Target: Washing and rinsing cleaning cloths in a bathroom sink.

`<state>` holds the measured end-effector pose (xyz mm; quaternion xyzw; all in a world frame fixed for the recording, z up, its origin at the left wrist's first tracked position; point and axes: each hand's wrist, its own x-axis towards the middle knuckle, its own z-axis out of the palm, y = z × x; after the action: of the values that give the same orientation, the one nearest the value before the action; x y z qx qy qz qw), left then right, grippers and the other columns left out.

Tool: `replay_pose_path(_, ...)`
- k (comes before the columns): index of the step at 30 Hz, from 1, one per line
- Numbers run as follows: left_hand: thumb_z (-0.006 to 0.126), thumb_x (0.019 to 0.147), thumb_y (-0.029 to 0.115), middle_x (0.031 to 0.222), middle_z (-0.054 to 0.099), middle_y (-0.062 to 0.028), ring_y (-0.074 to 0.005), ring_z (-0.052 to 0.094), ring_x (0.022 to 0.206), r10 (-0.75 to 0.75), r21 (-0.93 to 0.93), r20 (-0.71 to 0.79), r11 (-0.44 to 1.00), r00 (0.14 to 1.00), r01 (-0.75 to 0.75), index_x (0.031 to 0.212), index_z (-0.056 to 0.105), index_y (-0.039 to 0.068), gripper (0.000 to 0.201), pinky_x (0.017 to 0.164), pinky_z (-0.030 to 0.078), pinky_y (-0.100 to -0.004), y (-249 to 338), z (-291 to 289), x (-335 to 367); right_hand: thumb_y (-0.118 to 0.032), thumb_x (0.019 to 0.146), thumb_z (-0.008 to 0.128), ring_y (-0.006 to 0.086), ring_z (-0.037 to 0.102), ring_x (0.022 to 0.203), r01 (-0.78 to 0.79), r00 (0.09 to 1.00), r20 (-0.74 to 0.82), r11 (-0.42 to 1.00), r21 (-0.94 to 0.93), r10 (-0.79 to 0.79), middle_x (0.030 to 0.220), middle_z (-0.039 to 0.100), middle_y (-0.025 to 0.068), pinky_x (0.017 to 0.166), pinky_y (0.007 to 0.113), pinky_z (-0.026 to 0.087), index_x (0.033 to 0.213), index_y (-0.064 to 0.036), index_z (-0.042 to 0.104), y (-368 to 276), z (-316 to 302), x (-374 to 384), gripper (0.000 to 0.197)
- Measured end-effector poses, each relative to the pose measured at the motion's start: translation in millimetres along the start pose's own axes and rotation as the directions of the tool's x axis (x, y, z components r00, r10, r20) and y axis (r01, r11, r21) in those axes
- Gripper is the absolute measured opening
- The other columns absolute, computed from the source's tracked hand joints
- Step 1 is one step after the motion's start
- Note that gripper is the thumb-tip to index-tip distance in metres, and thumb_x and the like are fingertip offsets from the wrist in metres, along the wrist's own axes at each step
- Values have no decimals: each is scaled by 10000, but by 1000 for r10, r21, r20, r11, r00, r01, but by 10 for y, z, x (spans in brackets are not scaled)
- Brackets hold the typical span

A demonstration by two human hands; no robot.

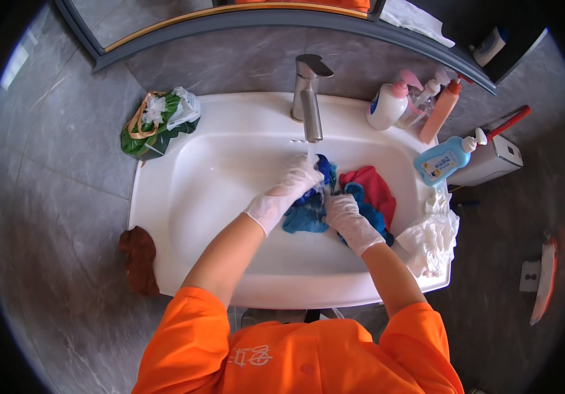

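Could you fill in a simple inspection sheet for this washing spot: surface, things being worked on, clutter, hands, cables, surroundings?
Surface: white sink, with water running from the metal tap.
Job's things: wet blue cloth, perhaps several pieces, and red cloth, all in the basin.
Clutter: green-and-white bag at back left; brown cloth at front left; bottles at back right; crumpled white material on the right rim.
Hands: left hand and right hand, both in whitish gloves, appear closed on blue cloth; fingers partly hidden.
Cables: nothing seen.
Surroundings: grey marbled wall, dark-edged frame above, white box beyond the sink's right side.
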<state>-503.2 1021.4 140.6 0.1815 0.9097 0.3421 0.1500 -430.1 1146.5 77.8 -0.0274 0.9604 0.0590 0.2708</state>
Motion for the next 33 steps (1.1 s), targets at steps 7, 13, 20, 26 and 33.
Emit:
replay_pose_path(7, 568, 714, 124, 1008, 612, -149, -319, 587, 926, 45, 393, -163, 919, 986, 23, 1069, 636, 168, 364, 842, 463, -371, -498, -1101, -279, -326, 770, 591, 292, 593, 943, 261, 963, 13, 943, 208, -270, 972, 643, 119, 836, 382, 451, 1084, -97, 618, 230, -681, -614, 390)
replay_pose_path(13, 584, 697, 81, 956, 612, -142, -322, 595, 915, -30, 757, -256, 616, 966, 220, 929, 660, 98, 245, 779, 482, -405, -710, -1717, -746, -170, 726, 665, 205, 600, 788, 112, 994, -93, 475, 873, -64, 867, 643, 102, 735, 283, 468, 1074, -46, 619, 214, -1362, -724, 372)
replay_pose_path(20, 705, 652, 148, 1262, 439, -202, -341, 443, 1167, -171, 764, -97, 619, 981, 183, 1265, 444, 68, 671, 977, 371, -379, -652, -1484, -1037, -128, 767, 645, 192, 625, 765, 40, 996, -57, -220, 975, -71, 871, 640, 118, 718, 314, 519, 987, 30, 615, -34, -1238, -365, 272)
replay_pose_path(26, 696, 720, 129, 1251, 488, -169, -266, 475, 1157, 180, -346, -124, 914, 976, -212, 1348, 339, 53, 726, 997, 346, -338, -620, -677, -920, -178, 787, 635, 215, 593, 922, 52, 957, -186, -500, 864, -223, 1029, 598, 132, 783, 318, 502, 1161, 12, 526, -385, -1368, -634, 433)
replay_pose_path(33, 660, 711, 190, 1156, 526, -193, -309, 491, 1122, -275, 593, -155, 742, 949, 312, 1282, 432, 38, 633, 947, 397, -369, -603, -1543, -1119, -414, 700, 695, 274, 614, 960, -107, 994, 37, 986, 131, 103, 1023, 618, 162, 786, 360, 495, 1169, -17, 512, 429, -816, -875, 641)
